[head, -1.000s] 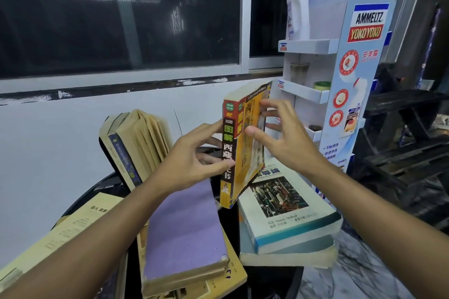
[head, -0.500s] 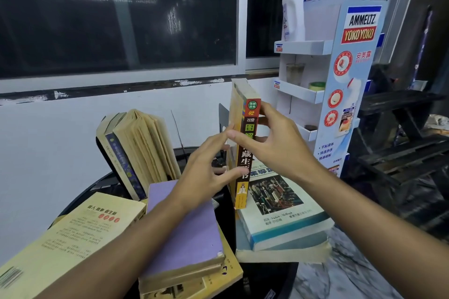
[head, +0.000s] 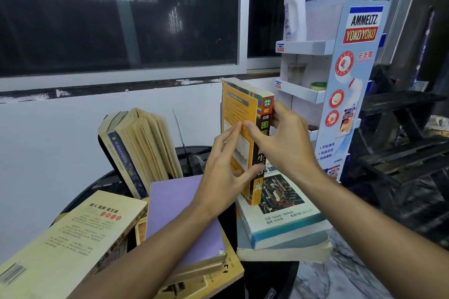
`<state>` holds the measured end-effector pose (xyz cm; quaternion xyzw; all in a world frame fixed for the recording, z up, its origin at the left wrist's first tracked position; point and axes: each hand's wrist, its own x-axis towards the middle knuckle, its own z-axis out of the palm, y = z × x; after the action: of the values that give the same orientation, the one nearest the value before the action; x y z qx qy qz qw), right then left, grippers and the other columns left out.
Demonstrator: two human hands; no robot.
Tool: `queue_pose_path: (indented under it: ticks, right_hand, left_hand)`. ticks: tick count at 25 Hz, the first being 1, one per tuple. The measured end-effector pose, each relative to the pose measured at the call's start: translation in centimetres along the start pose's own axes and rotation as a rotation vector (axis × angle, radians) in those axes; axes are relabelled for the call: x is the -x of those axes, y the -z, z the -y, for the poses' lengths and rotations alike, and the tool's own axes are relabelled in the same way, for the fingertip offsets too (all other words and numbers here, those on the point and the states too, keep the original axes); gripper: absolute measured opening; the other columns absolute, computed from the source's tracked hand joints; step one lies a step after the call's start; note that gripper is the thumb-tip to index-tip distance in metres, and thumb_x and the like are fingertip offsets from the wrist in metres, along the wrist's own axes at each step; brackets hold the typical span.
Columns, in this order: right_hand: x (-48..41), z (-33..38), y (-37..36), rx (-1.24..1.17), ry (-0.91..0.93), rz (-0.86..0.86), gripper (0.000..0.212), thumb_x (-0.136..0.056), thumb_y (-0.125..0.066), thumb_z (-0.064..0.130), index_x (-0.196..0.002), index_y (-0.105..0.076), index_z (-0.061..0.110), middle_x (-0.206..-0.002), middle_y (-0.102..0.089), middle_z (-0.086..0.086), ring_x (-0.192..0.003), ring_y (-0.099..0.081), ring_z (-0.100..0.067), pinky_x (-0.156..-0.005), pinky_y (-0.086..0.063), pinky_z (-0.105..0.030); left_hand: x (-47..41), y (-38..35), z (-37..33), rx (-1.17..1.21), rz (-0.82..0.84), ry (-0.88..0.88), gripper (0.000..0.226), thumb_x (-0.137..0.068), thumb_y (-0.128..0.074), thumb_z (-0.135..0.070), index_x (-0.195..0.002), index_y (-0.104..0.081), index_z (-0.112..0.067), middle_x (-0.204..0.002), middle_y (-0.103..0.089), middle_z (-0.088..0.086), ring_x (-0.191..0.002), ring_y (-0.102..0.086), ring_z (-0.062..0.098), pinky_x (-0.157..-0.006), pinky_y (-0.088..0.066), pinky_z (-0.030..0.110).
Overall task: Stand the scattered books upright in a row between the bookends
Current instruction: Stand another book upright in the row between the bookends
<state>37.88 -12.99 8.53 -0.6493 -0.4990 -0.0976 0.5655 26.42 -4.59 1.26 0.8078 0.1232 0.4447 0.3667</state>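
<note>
both hands are on the orange book, which stands upright in the air above the right side of the worktop. our right hand grips it high on the spine, thumb tip laid over onto the cover and the fingers curled round the far side. our left hand is flatter: its fingers run almost straight up the cover, and the thumb crosses the lower spine, so the book's edge is held between them. the two thumbs and forefingers nearly meet on the cover.

both forearms reach in from the bottom of the view, the left from low left, the right from low right, wrists bent slightly toward each other.

the book's bottom corner hangs over a white and teal book that lies flat on a second thick book; we cannot tell whether it touches. left of our hands a purple book lies flat on another, and a yellow book lies nearest us at far left. behind these a few old books lean left against a dark bookend, pages fanned.

the worktop is round and black and sits by a white wall under a dark window. to the right stands a cardboard display stand with a white bottle on its top shelf, and below it a marbled floor.
</note>
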Motion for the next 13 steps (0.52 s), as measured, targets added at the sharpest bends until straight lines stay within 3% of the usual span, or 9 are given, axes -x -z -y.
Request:
queue_pose_path:
  ticks: [3,7,10,13]
  right_hand:
    - [0.0,0.1,0.0,0.018,0.006,-0.01,0.026,-0.09,-0.074,0.028,-0.112,-0.065,0.021,-0.093,-0.068,0.019,-0.09,-0.068,0.003,-0.081,-0.058,-0.019]
    - [0.0,0.2,-0.2,0.039,0.01,-0.035,0.026,-0.09,-0.073,0.027,-0.113,-0.065,0.017,-0.096,-0.072,0.011,-0.089,-0.07,-0.003,-0.08,-0.061,-0.029]
    - [0.0,0.2,-0.4,0.06,0.024,-0.051,0.028,-0.091,-0.073,0.027,-0.115,-0.066,0.014,-0.101,-0.074,0.007,-0.09,-0.07,-0.003,-0.081,-0.061,-0.031]
    - [0.1,0.4,-0.6,0.085,0.036,-0.048,0.032,-0.092,-0.072,0.028,-0.119,-0.065,0.013,-0.109,-0.074,0.005,-0.096,-0.07,-0.007,-0.085,-0.06,-0.029]
  left_hand:
    - [0.0,-0.2,0.1,0.01,-0.009,-0.004,0.094,-0.084,-0.081,-0.028,-0.159,-0.024,-0.033,-0.149,-0.033,-0.015,-0.142,-0.035,0.005,-0.081,-0.061,0.023]
    - [0.0,0.1,0.0,0.0,0.018,0.009,0.094,-0.084,-0.08,-0.03,-0.159,-0.024,-0.032,-0.149,-0.032,-0.018,-0.142,-0.035,0.005,-0.084,-0.061,0.024]
    - [-0.1,1.5,0.5,-0.15,0.061,-0.021,0.088,-0.087,-0.075,-0.045,-0.158,-0.025,-0.036,-0.152,-0.032,-0.017,-0.142,-0.036,0.005,-0.098,-0.056,0.032]
    - [-0.9,4.8,1.3,-0.377,0.0,-0.053,0.075,-0.091,-0.066,-0.053,-0.155,-0.033,-0.034,-0.152,-0.037,-0.014,-0.142,-0.034,0.003,-0.116,-0.039,0.033]
